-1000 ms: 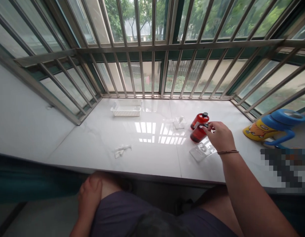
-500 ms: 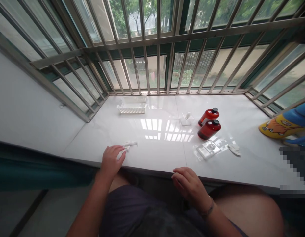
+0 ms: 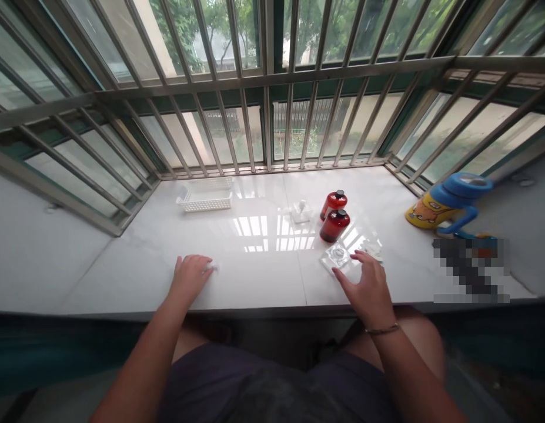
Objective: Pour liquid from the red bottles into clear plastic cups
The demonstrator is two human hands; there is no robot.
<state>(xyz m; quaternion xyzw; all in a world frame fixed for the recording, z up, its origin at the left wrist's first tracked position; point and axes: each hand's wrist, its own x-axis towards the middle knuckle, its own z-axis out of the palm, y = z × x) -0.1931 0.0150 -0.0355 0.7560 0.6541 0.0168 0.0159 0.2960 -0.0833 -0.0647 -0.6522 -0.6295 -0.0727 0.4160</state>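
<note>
The right hand (image 3: 370, 289) holds its fingers wide beside the clear square case (image 3: 335, 256). The left hand (image 3: 190, 279) meets a small white piece (image 3: 214, 267); I cannot tell whether its fingers grip.

Home, most likely: a barred bay window with its ledge serving as a table.
Glossy white marble-look ledge (image 3: 258, 288) fills the window nook; metal security bars (image 3: 241, 83) line the far edge and angle in at both ends, white wall (image 3: 16, 247) at left. Trees (image 3: 184, 35) outside. Household items: cartoon-print bottle (image 3: 431, 210) toward right end, white basket (image 3: 208, 204) near far left corner.
</note>
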